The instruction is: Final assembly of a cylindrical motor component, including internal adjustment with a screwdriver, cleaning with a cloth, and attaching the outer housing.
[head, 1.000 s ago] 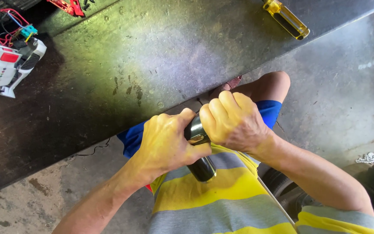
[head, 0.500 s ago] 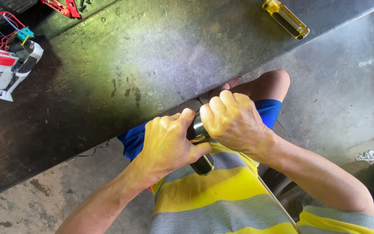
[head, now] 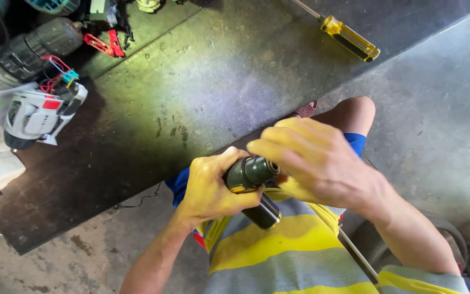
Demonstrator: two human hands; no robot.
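Observation:
My left hand (head: 211, 189) grips a dark green cylindrical tool part (head: 252, 174), a drill chuck or motor body, just above my lap. Its round open end faces up and to the right. A dark cylinder (head: 264, 211) sticks out below my left hand. My right hand (head: 317, 162) hovers over the part's right end, fingers curled; its fingertips seem to touch the rim. I wear a yellow and grey striped shirt (head: 278, 250) and blue shorts.
A dark worn bench top (head: 191, 81) lies ahead. A yellow-handled screwdriver (head: 349, 38) rests at its far right. A white opened power tool (head: 28, 114) with red and blue wires, a dark drill chuck (head: 39, 41) and a red part (head: 104, 44) sit at the left. Concrete floor (head: 436, 120) is at the right.
My right hand has come off the top of the part, and the green end is now bare. The view has tilted, showing more tools at the left.

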